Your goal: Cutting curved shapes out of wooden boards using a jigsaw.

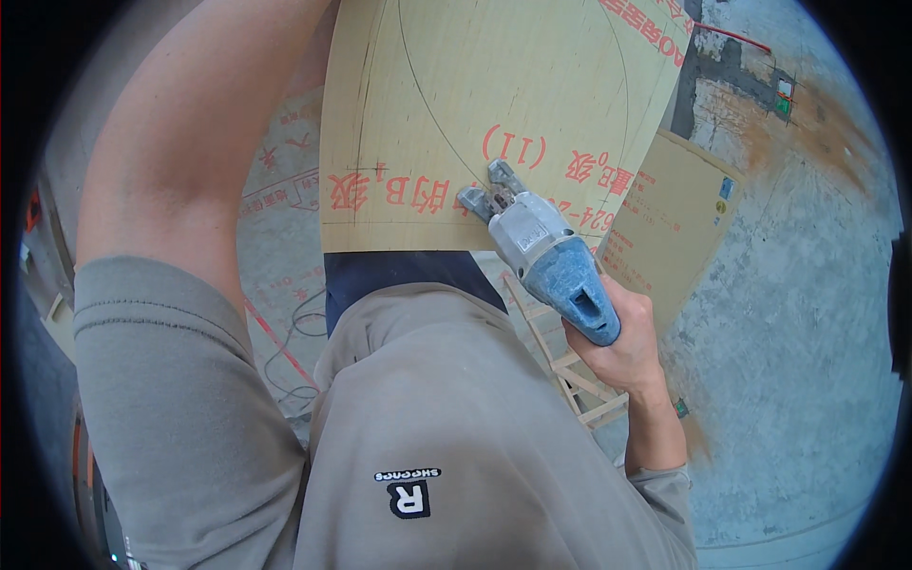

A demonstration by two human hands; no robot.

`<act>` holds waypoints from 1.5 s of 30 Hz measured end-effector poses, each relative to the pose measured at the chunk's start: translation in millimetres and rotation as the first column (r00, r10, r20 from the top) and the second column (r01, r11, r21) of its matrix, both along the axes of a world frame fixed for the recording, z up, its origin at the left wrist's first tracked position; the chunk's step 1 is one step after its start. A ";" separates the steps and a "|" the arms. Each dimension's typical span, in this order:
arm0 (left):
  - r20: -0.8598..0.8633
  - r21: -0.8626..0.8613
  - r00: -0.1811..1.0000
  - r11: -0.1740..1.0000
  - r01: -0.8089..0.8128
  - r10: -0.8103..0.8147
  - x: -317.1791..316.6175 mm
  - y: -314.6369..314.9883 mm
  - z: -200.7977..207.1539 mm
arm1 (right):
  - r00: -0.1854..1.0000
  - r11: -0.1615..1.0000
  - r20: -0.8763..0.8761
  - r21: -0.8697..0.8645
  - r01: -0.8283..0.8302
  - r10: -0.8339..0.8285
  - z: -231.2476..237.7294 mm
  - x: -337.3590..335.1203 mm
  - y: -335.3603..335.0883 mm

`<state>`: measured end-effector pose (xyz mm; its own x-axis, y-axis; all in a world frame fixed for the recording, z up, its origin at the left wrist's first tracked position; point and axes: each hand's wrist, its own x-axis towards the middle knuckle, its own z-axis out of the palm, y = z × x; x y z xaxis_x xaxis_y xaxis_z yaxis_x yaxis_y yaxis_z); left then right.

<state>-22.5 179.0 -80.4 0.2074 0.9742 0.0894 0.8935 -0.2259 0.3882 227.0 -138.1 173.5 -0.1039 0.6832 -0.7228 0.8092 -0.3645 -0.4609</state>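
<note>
Blue and grey, the power saw (540, 252) sits in the grasp of my right fingers (632, 318), its forked metal foot (475, 201) over the pale board (532, 66) near the edge closest to me, where a curved dark line (415, 84) meets it. My left arm (180, 142) reaches out of sight; I cannot tell what my left fingers hold.

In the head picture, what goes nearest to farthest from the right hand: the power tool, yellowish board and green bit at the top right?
1. Power tool: gripped in the right hand.
2. Yellowish board: up and left of the hand.
3. Green bit: far off, top right.
</note>
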 end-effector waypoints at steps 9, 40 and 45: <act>0.003 -0.049 1.000 0.999 -0.004 0.005 0.2 -2.4 5.3 | 1.000 1.000 -0.014 0.020 0.001 -0.001 0.0 -3.2 2.1; -0.036 -0.049 0.999 0.999 -0.002 0.001 -1.6 -3.8 9.1 | 0.999 0.999 -0.006 -0.040 -0.032 0.032 1.2 -6.7 8.3; -0.031 -0.041 1.000 0.999 0.001 -0.002 0.2 -6.0 13.3 | 0.999 0.999 -0.009 -0.024 -0.031 0.031 1.7 -7.2 9.4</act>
<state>-22.2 173.0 -67.1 0.2107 0.9766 0.0427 0.9051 -0.2114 0.3689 219.9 -128.7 175.2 -0.1314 0.6616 -0.7383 0.8162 -0.3505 -0.4593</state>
